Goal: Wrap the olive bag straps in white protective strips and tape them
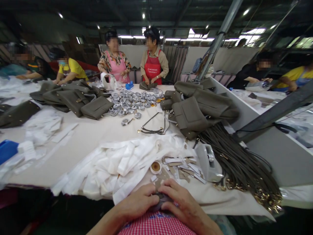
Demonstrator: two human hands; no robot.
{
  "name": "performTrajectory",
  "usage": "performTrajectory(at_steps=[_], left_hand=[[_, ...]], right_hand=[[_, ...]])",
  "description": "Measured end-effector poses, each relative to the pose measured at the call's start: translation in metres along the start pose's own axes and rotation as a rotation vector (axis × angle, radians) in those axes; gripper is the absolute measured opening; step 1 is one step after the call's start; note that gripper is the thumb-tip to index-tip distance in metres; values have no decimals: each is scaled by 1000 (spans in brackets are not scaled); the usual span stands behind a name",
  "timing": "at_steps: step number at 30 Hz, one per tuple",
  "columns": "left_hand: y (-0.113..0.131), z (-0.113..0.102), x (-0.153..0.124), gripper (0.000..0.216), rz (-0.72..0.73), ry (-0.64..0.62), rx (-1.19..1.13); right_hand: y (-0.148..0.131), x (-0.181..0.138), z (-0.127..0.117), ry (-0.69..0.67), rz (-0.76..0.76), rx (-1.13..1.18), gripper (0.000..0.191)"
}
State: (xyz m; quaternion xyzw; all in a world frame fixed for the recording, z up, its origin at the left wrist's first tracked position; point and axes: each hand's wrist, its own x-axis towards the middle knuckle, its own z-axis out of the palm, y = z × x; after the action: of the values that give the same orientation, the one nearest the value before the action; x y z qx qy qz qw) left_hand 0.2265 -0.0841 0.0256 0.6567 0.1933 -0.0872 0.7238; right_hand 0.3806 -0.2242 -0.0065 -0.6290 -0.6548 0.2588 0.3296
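Observation:
At the near table edge, in front of a red checked apron (158, 225), my left hand (139, 200) and my right hand (183, 200) meet. Between them is a small dark grey piece (160, 199), perhaps a rolled strap; the fingers cover most of it. Both hands are closed round it. Just beyond my fingers lie grey-brown and white card scraps (188, 168) and a small round tub (156, 167) with brown contents. A tape dispenser (209, 163) stands to the right. White wrapping strips (127, 160) spread out to the left.
Dark straps with gold clasps (239, 163) hang over the right front edge. Olive bags are piled at right (190, 114) and left (73, 98). Coiled grey straps (132, 101) lie mid-table, with a loose thin strap (154, 127) nearer. Co-workers (153, 65) work around. A slanted post (274, 107) stands right.

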Motion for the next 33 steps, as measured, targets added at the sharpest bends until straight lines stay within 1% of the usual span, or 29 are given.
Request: performTrajectory(at_steps=[3, 5, 8, 10, 12, 14, 16, 17, 19, 21, 23, 26, 28, 30, 33], left_hand=[[0, 2, -2, 26, 11, 32, -14], [3, 1, 1, 25, 24, 61, -28], [13, -4, 10, 21, 126, 76, -14], [17, -8, 12, 19, 150, 46, -43], [15, -11, 10, 16, 106, 3, -119], [7, -12, 5, 16, 37, -39, -245], [-4, -12, 2, 21, -24, -40, -389], [-8, -11, 2, 22, -58, -24, -447], [-14, -11, 6, 21, -113, 22, -495], [-15, -9, 11, 19, -130, 29, -466], [-14, -8, 16, 19, -110, 16, -401], [-15, -6, 20, 19, -68, 25, -314], [-17, -5, 21, 17, -55, 40, -283], [-16, -4, 22, 14, -43, 35, -253], [-10, -4, 21, 10, -19, 6, -146]], right_hand=[[3, 2, 3, 56, 4, 102, 25], [3, 10, 1, 84, 1, 134, 21], [2, 28, -9, 126, -20, 96, 16], [1, 33, -16, 148, -38, 51, 14], [0, 27, -20, 163, -63, 36, 20], [2, 11, -19, 212, -111, -10, 35], [4, -7, -16, 274, -181, -144, 46], [5, -15, -15, 294, -225, -235, 46], [5, -22, -13, 315, -327, -405, 39], [2, -21, -13, 338, -428, -519, 30], [-4, -15, -15, 336, -487, -576, 26], [-10, -5, -15, 243, -500, -568, 22], [-12, -1, -13, 211, -483, -527, 19], [-10, 4, -8, 248, -471, -490, 17], [-4, 9, 0, 321, -485, -447, 18]])
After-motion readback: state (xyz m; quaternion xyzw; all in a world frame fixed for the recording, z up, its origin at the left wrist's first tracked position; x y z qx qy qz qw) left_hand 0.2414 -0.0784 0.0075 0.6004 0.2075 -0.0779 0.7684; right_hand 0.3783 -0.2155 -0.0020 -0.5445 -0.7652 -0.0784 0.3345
